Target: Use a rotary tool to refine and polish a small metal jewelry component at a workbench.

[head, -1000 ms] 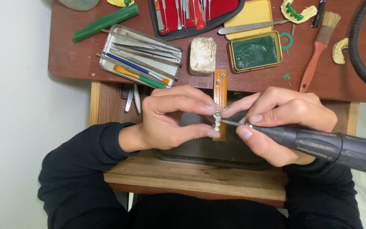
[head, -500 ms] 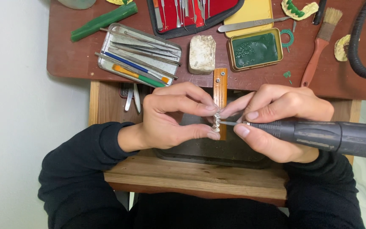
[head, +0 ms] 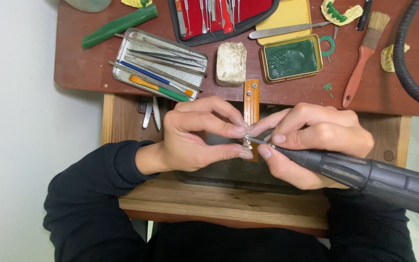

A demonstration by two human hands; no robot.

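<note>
The left hand [head: 195, 140] is pinching a tiny shiny metal piece [head: 247, 143] between its thumb and the tips of its fingers [head: 233, 127], so those fingers are closing tight on it. The right hand [head: 311, 143] is wrapping around a thick dark grey power tool [head: 379, 177], and its fingers [head: 278, 138] are gripping the thin front end like a pencil. The tool's thin silver tip is touching the little metal piece, right between the two hands. Just behind the fingers, a flat orange wooden peg [head: 251, 99] is sticking out from the edge of the reddish-brown table [head: 73, 68]. Farther from the fingers, to the left, a flat silver tin tray [head: 122, 73] is holding long thin metal tools and pens with blue, orange and green parts. Beside it, a rough pale block [head: 231, 63] is sitting straight behind the fingers. To the right of that, a small yellow tin [head: 292, 59] is holding smooth dark green wax. At the far edge of the table, a red case [head: 219, 14] is holding shiny steel tools. A green stick [head: 120, 25] is lying far to the left, and a brush [head: 362, 58] with an orange-red handle is lying far to the right. Below the hands, a pale wooden board [head: 219, 201] is lying across.
</note>
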